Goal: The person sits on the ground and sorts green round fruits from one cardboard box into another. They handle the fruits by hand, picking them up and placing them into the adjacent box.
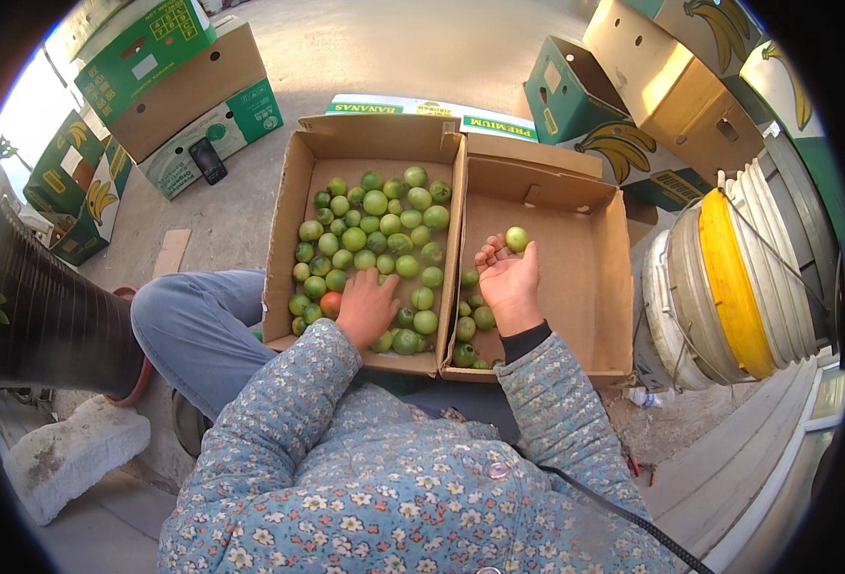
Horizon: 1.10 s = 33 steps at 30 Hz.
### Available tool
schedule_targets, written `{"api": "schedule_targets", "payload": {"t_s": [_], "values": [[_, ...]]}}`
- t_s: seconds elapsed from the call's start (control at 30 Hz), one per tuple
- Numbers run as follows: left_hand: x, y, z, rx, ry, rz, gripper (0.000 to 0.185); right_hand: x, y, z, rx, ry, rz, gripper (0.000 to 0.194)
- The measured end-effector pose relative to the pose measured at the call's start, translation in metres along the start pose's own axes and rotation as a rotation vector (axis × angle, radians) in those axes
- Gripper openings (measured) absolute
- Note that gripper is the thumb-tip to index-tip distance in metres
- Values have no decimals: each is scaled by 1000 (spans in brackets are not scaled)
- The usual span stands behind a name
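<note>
Two shallow cardboard boxes sit side by side before me. Many green tomatoes (375, 202) lie in the left box (279, 237), in a loose layer. Among them is one reddish tomato (330, 304), just left of my left hand (367, 308). That hand rests palm down on the tomatoes, and whether its fingertips grip one cannot be made out. Over the right box (573, 287), my right hand (510, 283) is turned palm up, holding a pale green tomato (516, 239) between thumb and fingers. Several smaller green tomatoes (466, 328) lie along that box's left side, partly hidden by the hand.
Stacked plastic buckets (734, 280) stand close at the right. Banana cartons (171, 86) are piled at the far left, with more cartons (673, 79) at the far right. A black phone (208, 161) leans against a carton. A large dark pot (63, 308) and a white block (78, 452) are on the left.
</note>
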<state>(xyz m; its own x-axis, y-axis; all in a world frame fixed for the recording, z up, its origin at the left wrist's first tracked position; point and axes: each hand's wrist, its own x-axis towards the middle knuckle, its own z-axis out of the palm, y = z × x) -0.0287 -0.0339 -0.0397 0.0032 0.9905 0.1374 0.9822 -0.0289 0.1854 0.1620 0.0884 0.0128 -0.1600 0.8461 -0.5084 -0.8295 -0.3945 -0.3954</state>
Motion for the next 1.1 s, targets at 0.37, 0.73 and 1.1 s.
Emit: {"api": "schedule_targets", "payload": {"t_s": [0.37, 0.73, 1.1], "values": [[12, 21, -49, -888, 307, -259, 39, -55, 20, 25, -1459, -916, -861, 37], [15, 12, -35, -1028, 314, -237, 32, -50, 32, 21, -1004, -714, -705, 38], [6, -8, 4, 11, 123, 29, 27, -17, 3, 7, -139, -91, -153, 46]]}}
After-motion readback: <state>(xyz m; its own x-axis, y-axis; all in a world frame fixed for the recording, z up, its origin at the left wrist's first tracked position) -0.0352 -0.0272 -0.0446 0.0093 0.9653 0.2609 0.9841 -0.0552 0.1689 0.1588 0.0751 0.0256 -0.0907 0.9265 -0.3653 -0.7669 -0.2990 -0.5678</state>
